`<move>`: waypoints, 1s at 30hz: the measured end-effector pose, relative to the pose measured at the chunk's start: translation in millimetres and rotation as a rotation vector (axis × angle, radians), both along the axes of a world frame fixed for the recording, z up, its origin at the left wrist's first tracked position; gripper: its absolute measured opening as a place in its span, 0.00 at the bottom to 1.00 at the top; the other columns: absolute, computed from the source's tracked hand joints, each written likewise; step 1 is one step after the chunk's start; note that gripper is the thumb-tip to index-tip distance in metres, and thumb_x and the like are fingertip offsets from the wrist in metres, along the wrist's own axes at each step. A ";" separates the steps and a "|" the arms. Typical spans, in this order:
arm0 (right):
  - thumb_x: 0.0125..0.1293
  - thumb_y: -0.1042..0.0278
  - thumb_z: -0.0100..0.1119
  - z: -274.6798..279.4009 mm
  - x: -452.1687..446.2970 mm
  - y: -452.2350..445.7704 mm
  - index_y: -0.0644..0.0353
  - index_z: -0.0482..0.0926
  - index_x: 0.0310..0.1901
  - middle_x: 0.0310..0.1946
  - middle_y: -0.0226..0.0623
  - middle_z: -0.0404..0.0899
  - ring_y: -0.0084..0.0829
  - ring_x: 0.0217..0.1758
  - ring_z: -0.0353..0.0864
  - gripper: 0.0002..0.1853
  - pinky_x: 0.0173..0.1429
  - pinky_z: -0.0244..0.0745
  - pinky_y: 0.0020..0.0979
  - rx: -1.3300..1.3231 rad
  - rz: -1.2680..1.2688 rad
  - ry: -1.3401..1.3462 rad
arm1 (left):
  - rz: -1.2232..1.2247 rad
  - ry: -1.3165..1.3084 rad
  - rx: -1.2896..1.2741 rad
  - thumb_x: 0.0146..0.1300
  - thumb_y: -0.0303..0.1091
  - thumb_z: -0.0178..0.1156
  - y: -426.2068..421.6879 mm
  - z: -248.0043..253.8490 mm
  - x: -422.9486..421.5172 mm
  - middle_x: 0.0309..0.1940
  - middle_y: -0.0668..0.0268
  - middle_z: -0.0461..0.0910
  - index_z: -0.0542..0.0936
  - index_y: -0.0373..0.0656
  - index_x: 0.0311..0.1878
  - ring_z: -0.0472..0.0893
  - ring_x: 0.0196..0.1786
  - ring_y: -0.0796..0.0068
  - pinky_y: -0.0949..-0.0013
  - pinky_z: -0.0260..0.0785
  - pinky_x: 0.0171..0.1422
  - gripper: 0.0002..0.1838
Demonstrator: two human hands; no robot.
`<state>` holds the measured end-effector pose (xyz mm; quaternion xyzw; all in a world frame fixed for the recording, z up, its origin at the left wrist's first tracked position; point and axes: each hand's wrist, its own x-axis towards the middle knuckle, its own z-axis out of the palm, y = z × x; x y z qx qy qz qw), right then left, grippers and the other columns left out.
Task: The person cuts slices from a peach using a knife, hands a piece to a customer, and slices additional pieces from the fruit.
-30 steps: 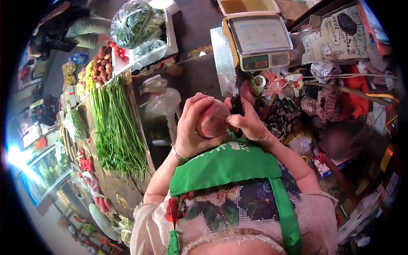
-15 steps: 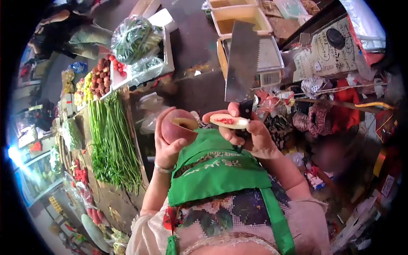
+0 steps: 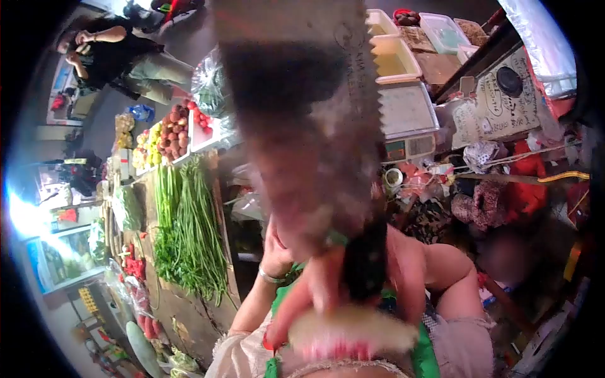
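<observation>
Fruit slice point(image 3: 353, 331), pale with a red band and blurred by motion, lies close to the chest, beside the green apron point(image 3: 428, 360). It is a separate piece, so at least one cut looks done. How much is left cannot be told: whatever it came from does not show. The right hand point(image 3: 402, 271) grips the black handle of a toothed cleaver point(image 3: 309, 126), blade upright, its fingers curled and seemingly pinching the slice too. The left hand point(image 3: 275, 252) is partly hidden behind the blade; its fingers look bent, but I cannot tell what they hold.

For moving, room seems tight. The left forearm runs just beside the right edge of the wooden bench point(image 3: 208, 321), near its closest corner; long-stemmed greens point(image 3: 189, 233) lie along that edge, and litchi-like fruit point(image 3: 175, 132) is heaped past the bench's far edge. The broad blade covers much of the middle of the view, its toothed side facing the scale point(image 3: 403, 113) and the plastic tubs point(image 3: 397, 60). Cloths and bags crowd the right side, so swinging the blade sideways would call for care.
</observation>
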<state>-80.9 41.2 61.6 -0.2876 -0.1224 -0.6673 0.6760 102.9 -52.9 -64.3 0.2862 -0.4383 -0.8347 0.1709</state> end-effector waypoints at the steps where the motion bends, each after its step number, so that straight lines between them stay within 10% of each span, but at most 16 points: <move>1: 0.48 0.53 0.76 11.4 3.5 -5.6 0.63 0.69 0.61 0.65 0.53 0.68 0.46 0.70 0.68 0.41 0.68 0.64 0.49 -0.116 -0.049 -0.077 | 0.008 0.001 -0.024 0.39 0.38 0.83 0.6 -4.7 0.3 0.59 0.57 0.74 0.61 0.41 0.70 0.76 0.62 0.60 0.58 0.69 0.69 0.54; 2: 0.54 0.42 0.69 23.1 8.1 -11.1 0.64 0.68 0.65 0.68 0.54 0.62 0.51 0.72 0.64 0.43 0.67 0.61 0.61 -0.230 -0.096 -0.154 | 0.002 -0.004 -0.043 0.39 0.39 0.83 0.2 -4.3 0.1 0.60 0.56 0.74 0.61 0.41 0.70 0.76 0.62 0.60 0.58 0.69 0.68 0.54; 6: 0.58 0.61 0.72 44.0 46.5 -27.6 0.66 0.69 0.66 0.63 0.58 0.68 0.62 0.70 0.65 0.36 0.64 0.63 0.72 -0.531 -0.399 -0.537 | -0.037 -0.053 0.014 0.39 0.40 0.83 3.2 39.9 -14.4 0.60 0.56 0.74 0.61 0.41 0.70 0.76 0.62 0.59 0.57 0.70 0.68 0.55; 9: 0.46 0.78 0.79 49.8 34.3 -30.7 0.66 0.62 0.70 0.65 0.59 0.66 0.63 0.68 0.67 0.48 0.66 0.63 0.68 -0.616 -0.533 -0.434 | -0.059 -0.066 0.023 0.38 0.40 0.82 2.5 46.2 -18.2 0.60 0.55 0.73 0.61 0.40 0.70 0.76 0.62 0.59 0.57 0.70 0.67 0.55; 13: 0.49 0.74 0.79 35.5 40.5 -9.2 0.65 0.48 0.76 0.69 0.59 0.61 0.56 0.71 0.65 0.57 0.72 0.63 0.56 -0.366 -0.023 -0.412 | -0.064 -0.101 0.039 0.38 0.41 0.82 6.0 50.6 -18.6 0.61 0.55 0.73 0.60 0.40 0.70 0.76 0.62 0.59 0.57 0.71 0.67 0.56; 19: 0.55 0.69 0.75 21.1 28.7 -7.0 0.65 0.63 0.70 0.68 0.63 0.59 0.61 0.72 0.62 0.43 0.71 0.63 0.62 -0.465 -0.004 -0.317 | -0.069 -0.056 0.010 0.36 0.41 0.83 1.4 24.5 -10.8 0.61 0.54 0.73 0.60 0.41 0.70 0.76 0.62 0.58 0.55 0.71 0.67 0.57; 22: 0.54 0.63 0.71 8.9 15.3 9.6 0.66 0.70 0.64 0.58 0.67 0.74 0.48 0.56 0.78 0.36 0.56 0.72 0.41 -0.495 0.179 0.321 | -0.059 -0.054 -0.009 0.35 0.42 0.84 0.0 25.0 -12.8 0.61 0.54 0.74 0.61 0.41 0.69 0.77 0.62 0.58 0.55 0.71 0.67 0.57; 25: 0.66 0.57 0.65 56.6 62.1 -3.5 0.64 0.81 0.52 0.58 0.73 0.67 0.70 0.60 0.72 0.21 0.59 0.74 0.67 -0.410 -0.651 -0.474 | -0.027 -0.103 -0.021 0.34 0.41 0.83 -2.1 39.3 -20.7 0.59 0.53 0.74 0.61 0.41 0.69 0.77 0.60 0.58 0.55 0.71 0.66 0.57; 30: 0.73 0.46 0.46 83.3 72.9 5.5 0.66 0.82 0.26 0.38 0.79 0.74 0.71 0.33 0.79 0.30 0.36 0.81 0.66 0.202 -0.764 -0.808 | 0.069 -0.032 -0.034 0.33 0.42 0.80 -13.6 42.0 -26.7 0.58 0.52 0.74 0.60 0.39 0.69 0.78 0.59 0.57 0.56 0.71 0.65 0.58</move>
